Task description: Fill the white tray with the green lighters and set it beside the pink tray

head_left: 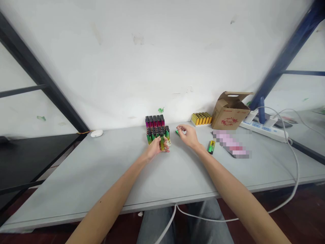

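My left hand [154, 149] is closed round a yellow-green lighter [162, 142], held upright in front of a tray of lighters. Green-yellow lighters [153, 135] stand in rows in that tray, their black tops up; its pale edge [169, 143] shows at the right. Just behind is a block of purple-red lighters [154, 121]. To the right of the tray, my right hand [188, 135] has its fingers bent and closed on a green lighter [177, 132], mostly hidden by the hand. Another green-yellow lighter [211, 147] lies on the table right of my right wrist.
A tray of yellow lighters [201, 118] stands by the wall, beside an opened cardboard box [230, 113]. A blurred pink item [232, 144] lies in front. At right is a white power strip [266, 130] with cables. A white earphone case [96, 133] sits far left on the grey table [114, 169].
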`<state>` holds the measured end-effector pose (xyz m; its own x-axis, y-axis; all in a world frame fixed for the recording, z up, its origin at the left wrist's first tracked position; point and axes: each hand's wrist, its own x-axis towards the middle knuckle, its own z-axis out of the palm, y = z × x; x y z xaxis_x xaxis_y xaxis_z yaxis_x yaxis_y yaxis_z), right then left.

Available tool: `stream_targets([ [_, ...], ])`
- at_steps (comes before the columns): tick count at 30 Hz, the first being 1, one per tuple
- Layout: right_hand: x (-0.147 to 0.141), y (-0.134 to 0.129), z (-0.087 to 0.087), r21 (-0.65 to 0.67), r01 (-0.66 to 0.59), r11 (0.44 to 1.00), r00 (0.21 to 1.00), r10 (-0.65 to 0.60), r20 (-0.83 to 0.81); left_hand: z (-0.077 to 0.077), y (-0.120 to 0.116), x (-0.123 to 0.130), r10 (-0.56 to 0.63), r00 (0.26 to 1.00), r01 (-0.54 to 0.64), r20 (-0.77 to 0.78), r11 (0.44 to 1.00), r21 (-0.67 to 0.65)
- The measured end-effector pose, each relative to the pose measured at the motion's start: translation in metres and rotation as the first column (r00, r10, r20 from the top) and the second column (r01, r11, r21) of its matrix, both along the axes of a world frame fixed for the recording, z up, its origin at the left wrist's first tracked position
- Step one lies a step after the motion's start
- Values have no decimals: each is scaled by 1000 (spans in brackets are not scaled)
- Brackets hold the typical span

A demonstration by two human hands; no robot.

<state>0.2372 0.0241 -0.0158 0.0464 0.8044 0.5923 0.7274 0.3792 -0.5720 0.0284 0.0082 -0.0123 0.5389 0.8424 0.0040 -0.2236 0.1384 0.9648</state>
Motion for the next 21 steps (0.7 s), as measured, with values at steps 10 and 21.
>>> stream_targets([
  [10, -35, -14, 10, -71, -399, 914, 895, 372, -247, -4, 1, 3, 161, 983, -139, -91, 968, 210],
  [21, -17, -2, 5, -96, -362, 927, 863, 294, -411, 9, -1, -28, 597, 715, -184, -363, 662, 727],
])
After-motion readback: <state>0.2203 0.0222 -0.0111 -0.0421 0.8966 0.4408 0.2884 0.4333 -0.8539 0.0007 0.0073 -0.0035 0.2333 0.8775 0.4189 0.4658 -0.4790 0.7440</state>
